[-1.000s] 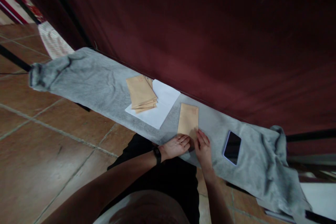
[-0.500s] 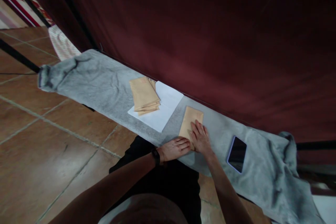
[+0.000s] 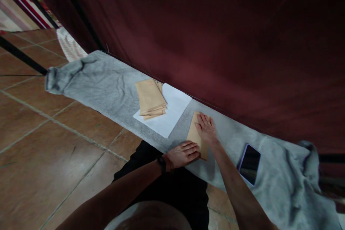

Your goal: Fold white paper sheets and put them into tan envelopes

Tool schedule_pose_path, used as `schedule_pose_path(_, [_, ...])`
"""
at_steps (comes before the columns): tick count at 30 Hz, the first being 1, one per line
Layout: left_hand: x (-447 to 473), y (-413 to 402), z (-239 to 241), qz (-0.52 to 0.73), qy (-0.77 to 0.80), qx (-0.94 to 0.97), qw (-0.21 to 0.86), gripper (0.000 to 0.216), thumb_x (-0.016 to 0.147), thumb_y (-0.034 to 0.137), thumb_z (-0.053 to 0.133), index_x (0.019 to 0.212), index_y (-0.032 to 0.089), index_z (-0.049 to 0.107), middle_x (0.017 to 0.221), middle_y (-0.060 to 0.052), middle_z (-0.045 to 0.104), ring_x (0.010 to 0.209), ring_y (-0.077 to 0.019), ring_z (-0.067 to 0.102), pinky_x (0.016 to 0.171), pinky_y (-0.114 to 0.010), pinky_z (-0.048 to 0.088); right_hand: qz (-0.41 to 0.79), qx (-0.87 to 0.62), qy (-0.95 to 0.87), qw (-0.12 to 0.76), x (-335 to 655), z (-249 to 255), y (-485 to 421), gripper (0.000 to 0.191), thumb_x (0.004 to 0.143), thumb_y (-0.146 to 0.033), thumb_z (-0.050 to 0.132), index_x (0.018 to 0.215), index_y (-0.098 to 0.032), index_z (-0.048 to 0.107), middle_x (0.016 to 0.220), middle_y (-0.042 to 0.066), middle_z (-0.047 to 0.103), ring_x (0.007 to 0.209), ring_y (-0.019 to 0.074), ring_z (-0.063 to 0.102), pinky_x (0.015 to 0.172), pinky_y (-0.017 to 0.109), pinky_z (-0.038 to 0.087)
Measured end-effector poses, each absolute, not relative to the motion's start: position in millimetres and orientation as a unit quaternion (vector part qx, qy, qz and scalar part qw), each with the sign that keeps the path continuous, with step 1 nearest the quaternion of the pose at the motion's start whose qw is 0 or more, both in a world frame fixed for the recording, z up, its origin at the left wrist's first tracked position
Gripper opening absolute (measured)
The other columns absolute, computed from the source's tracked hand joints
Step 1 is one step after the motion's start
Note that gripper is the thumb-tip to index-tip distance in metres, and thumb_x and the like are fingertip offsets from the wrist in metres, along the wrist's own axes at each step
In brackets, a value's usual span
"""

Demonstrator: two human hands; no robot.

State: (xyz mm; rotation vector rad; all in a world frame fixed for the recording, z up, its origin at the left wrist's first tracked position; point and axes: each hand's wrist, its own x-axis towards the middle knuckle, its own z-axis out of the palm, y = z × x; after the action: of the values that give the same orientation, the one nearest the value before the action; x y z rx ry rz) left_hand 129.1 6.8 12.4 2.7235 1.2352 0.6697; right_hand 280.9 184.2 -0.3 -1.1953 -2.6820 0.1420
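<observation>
A single brown paper envelope lies on the grey cloth in front of me. My right hand rests flat on its far part, fingers stretched out and covering much of its upper right side. At the envelope's near left edge, my left hand lies palm down with its fingers extended, the fingertips over the paper. A dark band circles my left wrist. To the left, a fanned stack of brown envelopes sits on white paper.
A phone with a light purple case lies on the right. The grey cloth covers a narrow bench and is rumpled at both ends. A dark red curtain hangs along its far side. Tiled floor shows at left.
My right hand has slid away from me, up the envelope to its far end. My left hand stays near the lower edge. The whole view has shifted slightly.
</observation>
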Motion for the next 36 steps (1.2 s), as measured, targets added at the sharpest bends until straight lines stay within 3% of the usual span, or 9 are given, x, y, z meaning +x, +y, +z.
schedule_pose_path(12, [131,7,8,0.204,0.416,0.884,0.057,0.029,0.098,0.018,0.052,0.125,0.017,0.065,0.137,-0.012,0.064,0.133,-0.0226,0.054,0.115,-0.040,0.039,0.128,-0.321,-0.935,0.076,288,8,138,0.055,0.103,-0.030,0.027,0.157,-0.023,0.031,0.163,0.002,0.032,0.152,0.0239,0.026,0.125,0.052,0.013])
schedule_pose_path(19, [133,8,15,0.192,0.412,0.890,0.035,0.025,0.098,0.018,0.054,0.120,0.018,0.066,0.123,-0.011,0.070,0.121,-0.0219,0.061,0.111,-0.038,0.042,0.227,-0.318,-0.917,0.083,299,7,106,0.054,0.107,-0.042,0.013,0.156,-0.029,0.033,0.162,-0.001,0.034,0.152,0.0169,0.025,0.127,0.047,0.016])
schedule_pose_path(26, [133,6,13,0.193,0.410,0.891,-0.026,0.019,0.094,0.017,0.060,0.112,0.017,0.067,0.116,-0.010,0.071,0.116,-0.0203,0.062,0.107,-0.036,0.046,0.307,-0.332,-0.882,0.131,311,6,78,0.053,0.108,-0.045,0.013,0.152,-0.033,0.040,0.157,-0.002,0.044,0.148,0.0134,0.034,0.127,0.048,0.021])
schedule_pose_path(36, [135,4,4,0.166,0.428,0.888,-0.032,0.023,0.098,0.018,0.055,0.118,0.015,0.065,0.126,-0.011,0.069,0.123,-0.0197,0.061,0.111,-0.034,0.044,0.218,-0.399,-0.861,0.229,323,-2,36,0.050,0.107,-0.042,0.026,0.153,-0.027,0.041,0.152,0.003,0.050,0.142,0.0190,0.046,0.120,0.046,0.037])
